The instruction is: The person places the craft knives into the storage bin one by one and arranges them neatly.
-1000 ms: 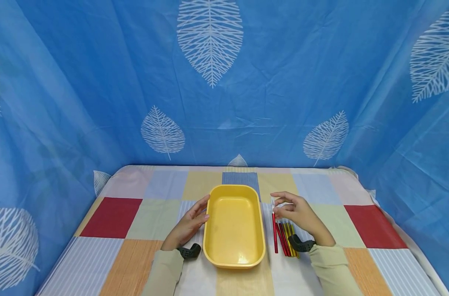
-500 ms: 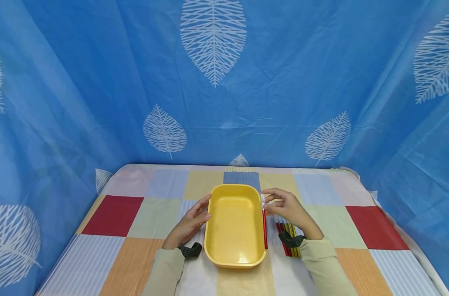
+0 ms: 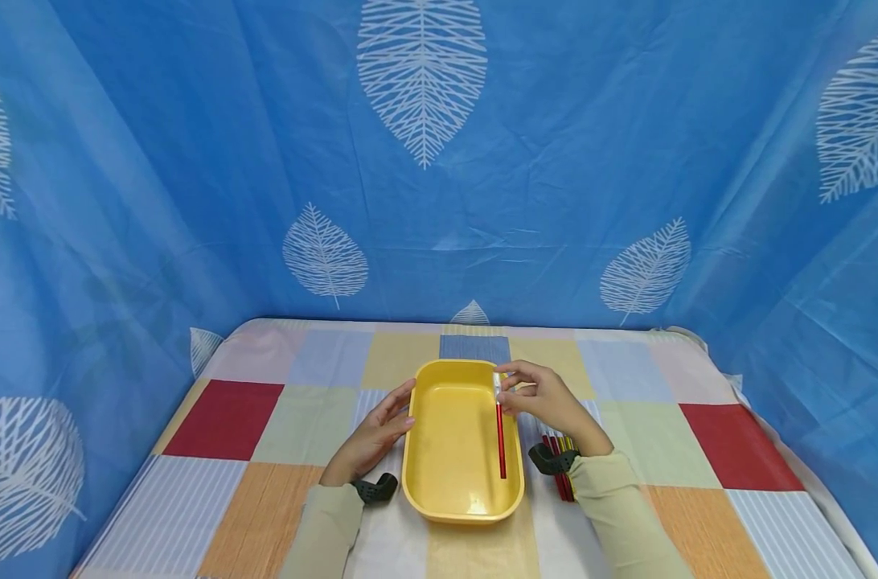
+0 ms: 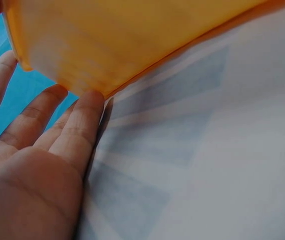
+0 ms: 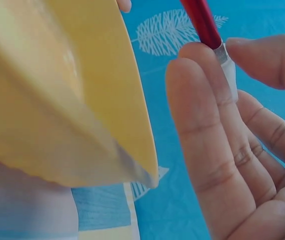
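Note:
A red-handled paintbrush (image 3: 501,441) with a silver ferrule and a whitish sleeve over its head hangs over the right part of a yellow tray (image 3: 453,515). My right hand (image 3: 547,396) pinches it at the ferrule and sleeve between thumb and fingers, the red end pointing toward me. In the right wrist view, the paintbrush (image 5: 202,22) shows beside the tray's wall (image 5: 97,65). On the tray's left side, my left hand (image 3: 372,434) rests with relaxed, spread fingers. Its fingertips (image 4: 87,102) touch the outer wall, and the thumb lies at the rim.
Several more slim red and yellow-gold handles (image 3: 564,482) lie side by side right of the tray, partly hidden by the right wrist's black camera (image 3: 551,458). A patchwork cloth (image 3: 258,515) covers the table. Blue curtains (image 3: 526,201) with white leaves stand behind and at both sides.
My right hand has carried the paintbrush left, from beside the other handles, across the tray's right rim to over the tray. My left hand has stayed at the tray's side.

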The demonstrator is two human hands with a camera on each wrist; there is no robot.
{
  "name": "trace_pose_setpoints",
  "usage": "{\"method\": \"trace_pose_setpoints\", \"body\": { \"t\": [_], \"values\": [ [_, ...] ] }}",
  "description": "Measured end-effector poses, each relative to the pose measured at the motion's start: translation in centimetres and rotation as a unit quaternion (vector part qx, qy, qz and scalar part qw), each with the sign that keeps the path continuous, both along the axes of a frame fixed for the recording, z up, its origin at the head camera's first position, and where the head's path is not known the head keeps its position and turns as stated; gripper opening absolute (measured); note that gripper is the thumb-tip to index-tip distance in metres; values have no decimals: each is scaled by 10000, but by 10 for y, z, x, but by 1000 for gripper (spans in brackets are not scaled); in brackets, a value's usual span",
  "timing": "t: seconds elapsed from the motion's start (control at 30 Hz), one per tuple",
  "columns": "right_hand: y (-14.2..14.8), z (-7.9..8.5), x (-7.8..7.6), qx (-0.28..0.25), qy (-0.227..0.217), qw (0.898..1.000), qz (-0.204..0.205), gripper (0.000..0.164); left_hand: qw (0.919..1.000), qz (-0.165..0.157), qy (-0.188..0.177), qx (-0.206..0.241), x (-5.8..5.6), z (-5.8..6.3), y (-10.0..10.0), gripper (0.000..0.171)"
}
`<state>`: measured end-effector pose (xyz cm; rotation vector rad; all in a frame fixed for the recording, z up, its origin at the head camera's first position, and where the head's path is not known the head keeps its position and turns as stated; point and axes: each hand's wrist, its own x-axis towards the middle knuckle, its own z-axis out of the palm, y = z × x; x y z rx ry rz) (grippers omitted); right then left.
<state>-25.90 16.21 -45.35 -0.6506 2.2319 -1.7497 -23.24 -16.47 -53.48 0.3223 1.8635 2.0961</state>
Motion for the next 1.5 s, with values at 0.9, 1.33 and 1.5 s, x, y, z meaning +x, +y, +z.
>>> {"method": "trace_pose_setpoints", "body": {
  "t": [0.9,1.33,1.5],
  "values": [
    [-44,-2,-12,275,-209,9993,166,49,10000,-62,-32,54,0,2,-2,77],
    [-68,3,-14,669,-391,9969,143,45,9999,-67,-16,76,0,1,-1,77],
    [-76,1,-16,612,-480,9969,129,46,10000,-68,-16,71,-2,-1,-1,77]
  ]
}}
